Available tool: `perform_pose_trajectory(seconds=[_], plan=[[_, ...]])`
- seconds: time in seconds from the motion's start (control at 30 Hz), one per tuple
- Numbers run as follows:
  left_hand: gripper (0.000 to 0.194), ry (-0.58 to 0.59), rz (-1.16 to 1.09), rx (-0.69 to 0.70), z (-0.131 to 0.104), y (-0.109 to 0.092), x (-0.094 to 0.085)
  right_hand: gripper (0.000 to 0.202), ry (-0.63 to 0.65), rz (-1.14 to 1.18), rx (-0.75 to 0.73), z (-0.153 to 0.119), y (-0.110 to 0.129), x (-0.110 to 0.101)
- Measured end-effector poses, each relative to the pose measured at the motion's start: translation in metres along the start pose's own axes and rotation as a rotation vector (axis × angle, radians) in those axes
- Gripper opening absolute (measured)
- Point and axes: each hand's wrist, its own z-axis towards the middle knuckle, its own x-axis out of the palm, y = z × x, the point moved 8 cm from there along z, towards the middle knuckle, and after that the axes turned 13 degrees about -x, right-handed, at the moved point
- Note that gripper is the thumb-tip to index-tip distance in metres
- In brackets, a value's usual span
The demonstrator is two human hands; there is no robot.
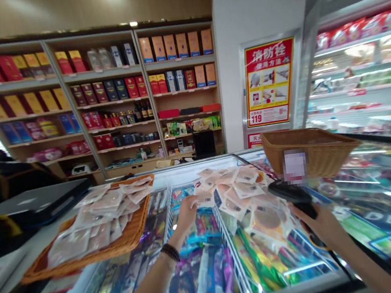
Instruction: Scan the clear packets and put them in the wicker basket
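- While the right hand [320,225] grips a scanner [290,193], presumably for aiming, the left hand [188,212] pinches a packet [206,199].
- A wicker tray [137,235] corrals more packets [105,206], probably for easy reach.

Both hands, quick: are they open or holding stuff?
Left hand: closed, fingers pinching the edge of a flat labelled packet.
Right hand: closed, holding a black handheld barcode scanner.

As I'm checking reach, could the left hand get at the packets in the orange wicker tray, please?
Probably yes: nothing visible blocks the left hand from the packets in the tray, though the fingers seem to hold another packet.
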Motion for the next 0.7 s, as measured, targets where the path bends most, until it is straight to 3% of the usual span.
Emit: perform_pose_trajectory(seconds=[0.1,0.23,0.4,0.53,0.6,0.7], plan=[[0.019,0.047,0.003,0.005,-0.017,-0.009,-0.025,0.043,0.139,-0.042,-0.06,-0.001,0.023,0.033],[0.023,0.063,-0.013,0.03,-0.03,-0.03,-0.072,0.043,0.161,-0.013,-0.16,0.002,0.063,0.076],[0.026,-0.154,-0.023,0.055,-0.028,-0.046,-0.161,0.048,0.315,0.215,-0.205,0.004,0.117,0.154],[0.029,-0.302,-0.104,-0.129,-0.02,-0.03,-0.227,0.047,0.382,0.38,-0.245,-0.001,0.163,0.204],[0.033,-0.262,-0.196,-0.297,-0.016,-0.012,-0.241,0.046,0.432,0.449,-0.259,-0.009,0.182,0.224],[0.038,-0.173,-0.319,-0.433,-0.012,0.006,-0.241,0.046,0.437,0.532,-0.249,-0.022,0.195,0.245]])
